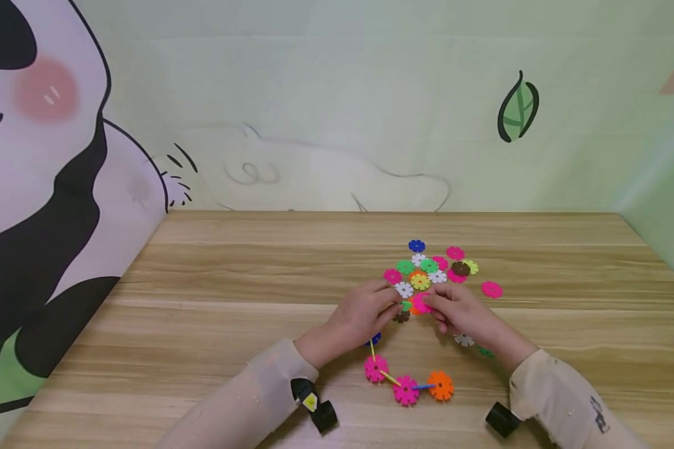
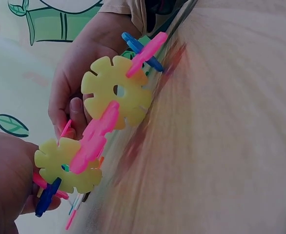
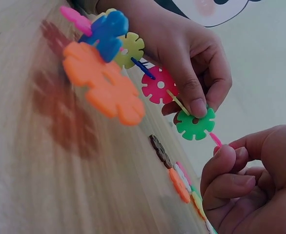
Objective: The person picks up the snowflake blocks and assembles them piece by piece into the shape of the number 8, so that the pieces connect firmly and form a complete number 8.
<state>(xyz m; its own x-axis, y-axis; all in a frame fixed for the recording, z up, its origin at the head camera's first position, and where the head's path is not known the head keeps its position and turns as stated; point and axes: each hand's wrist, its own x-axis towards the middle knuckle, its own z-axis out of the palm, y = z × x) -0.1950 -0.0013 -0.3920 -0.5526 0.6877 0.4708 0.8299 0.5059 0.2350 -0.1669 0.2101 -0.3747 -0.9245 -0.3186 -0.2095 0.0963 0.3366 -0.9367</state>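
With our left hand (image 1: 358, 315) we are pinching a green notched plastic disc (image 3: 195, 129) between thumb and fingers; with our right hand (image 1: 462, 310) we are pinching a bright pink notched plastic disc (image 1: 421, 304). The pink edge is meeting the green rim above a pale wood-grain table (image 1: 230, 262), but how deeply it is sitting we cannot tell. From the green piece, a chain of multicoloured notched plastic discs (image 1: 406, 393) is trailing round toward us.

We are judging the discs to be light, thin and fairly stiff, smooth enough to be twisting in a loose pinch; the slotted joints are probably the weak spots. We are favouring a hold on the flat faces close to the joint, leaving the slots uncovered.

Beyond our fingers a loose spread of mixed-colour plastic discs (image 1: 419, 282) is lying. A brown notched plastic disc (image 1: 401, 317) is lying near our left fingertips, perhaps crowding them, and a white notched plastic disc (image 1: 463, 340) is lying beside our right wrist.
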